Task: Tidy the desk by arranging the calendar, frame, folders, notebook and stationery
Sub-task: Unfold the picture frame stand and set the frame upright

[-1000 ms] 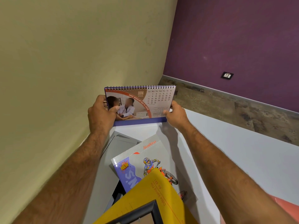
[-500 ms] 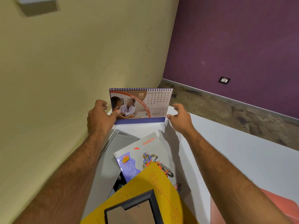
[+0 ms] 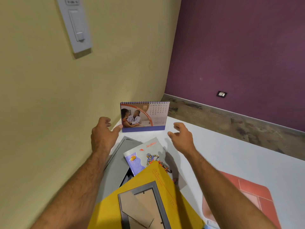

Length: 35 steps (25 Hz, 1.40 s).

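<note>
A spiral-bound desk calendar showing June stands upright at the far corner of the white desk. My left hand hovers just left of it, fingers apart, thumb close to its lower corner. My right hand is open to its right, a short gap away. Nearer me lies a notebook with a motorbike rider, over a grey folder. A yellow folder overlaps both, and a dark picture frame lies face down on it.
A yellow wall with a white switch plate runs along the left. A purple wall with a socket and wood-look skirting stands behind the desk. A red folder lies at the near right.
Both hands held the calendar a second ago, have let go and drawn back toward me. The calendar now stands by itself on the desk. The view has tilted upward.
</note>
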{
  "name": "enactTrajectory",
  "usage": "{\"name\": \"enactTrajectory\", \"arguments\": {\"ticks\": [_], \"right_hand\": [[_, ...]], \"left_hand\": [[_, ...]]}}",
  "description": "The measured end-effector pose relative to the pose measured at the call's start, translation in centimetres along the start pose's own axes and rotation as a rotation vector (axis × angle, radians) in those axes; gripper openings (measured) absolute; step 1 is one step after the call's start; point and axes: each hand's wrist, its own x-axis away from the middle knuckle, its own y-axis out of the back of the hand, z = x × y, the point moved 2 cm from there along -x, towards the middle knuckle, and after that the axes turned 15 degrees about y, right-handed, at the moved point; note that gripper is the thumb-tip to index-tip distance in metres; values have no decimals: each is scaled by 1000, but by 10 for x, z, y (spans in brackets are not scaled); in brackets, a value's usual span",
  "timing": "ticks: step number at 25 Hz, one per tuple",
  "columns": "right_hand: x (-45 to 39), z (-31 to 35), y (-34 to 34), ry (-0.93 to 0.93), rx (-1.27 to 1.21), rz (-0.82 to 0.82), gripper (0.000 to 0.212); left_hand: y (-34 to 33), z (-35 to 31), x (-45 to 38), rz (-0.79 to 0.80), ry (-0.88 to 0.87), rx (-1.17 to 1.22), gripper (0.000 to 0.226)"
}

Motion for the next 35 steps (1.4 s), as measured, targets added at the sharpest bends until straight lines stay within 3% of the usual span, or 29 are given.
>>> {"name": "enactTrajectory", "arguments": {"ticks": [9,14,19,24,27,30,32,35], "right_hand": [[158,-27,-17,-211,5,223,38],[232,-45,-36,-377,45,340,17],[250,-41,-41,-462,102,385,30],[255,-35,-41,-502,93,436,29],[258,-38,-36,-507,48,361,24],[259,-29,-23,-501,-119,159,15],[256,-29,-14,-526,-254,51,17],[248,-26,5,-575,-472,-48,22]], "left_hand": [[28,68,119,140,195,96,43],[25,114,178,196,319,72,52],[19,131,224,239,526,16,63],[16,128,239,224,630,83,53],[16,128,238,180,618,127,44],[14,121,240,202,563,94,45],[13,114,242,199,548,122,46],[15,103,247,276,437,197,29]]}}
